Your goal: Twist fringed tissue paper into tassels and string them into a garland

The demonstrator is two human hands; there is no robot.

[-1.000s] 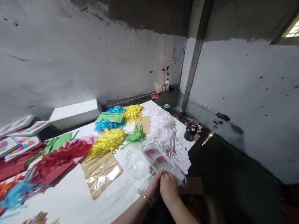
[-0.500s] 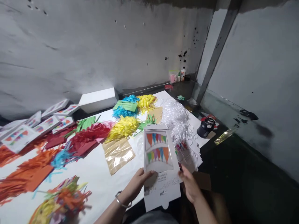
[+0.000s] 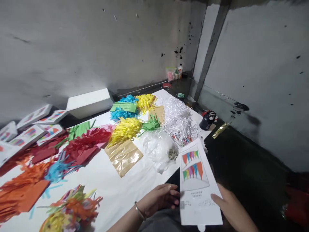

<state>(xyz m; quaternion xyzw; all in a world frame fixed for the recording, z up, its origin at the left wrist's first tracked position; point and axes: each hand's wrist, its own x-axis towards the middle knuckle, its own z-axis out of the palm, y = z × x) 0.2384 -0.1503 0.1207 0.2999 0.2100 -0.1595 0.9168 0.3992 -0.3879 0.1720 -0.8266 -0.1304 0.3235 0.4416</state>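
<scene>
A flat white box with a printed picture of colourful tassel bunting is held over the table's front edge. My right hand grips its right side, thumb on top and fingers hidden underneath. Just left of the box is my left hand, a silver bracelet on its wrist, fingers loosely bent and apart with nothing in them. A small tab sticks out from the box's near end. Beyond it on the table lie a clear plastic bag and a heap of white string.
Colourful paper fringe, including a yellow bundle, dark red strips and orange strips, covers the white tabletop. Several printed white boxes lie at left, near a long white box. A black bottle stands at right.
The box has moved right and tilted in my right hand. My left hand has let go of its left edge. The plastic bag behind it now shows.
</scene>
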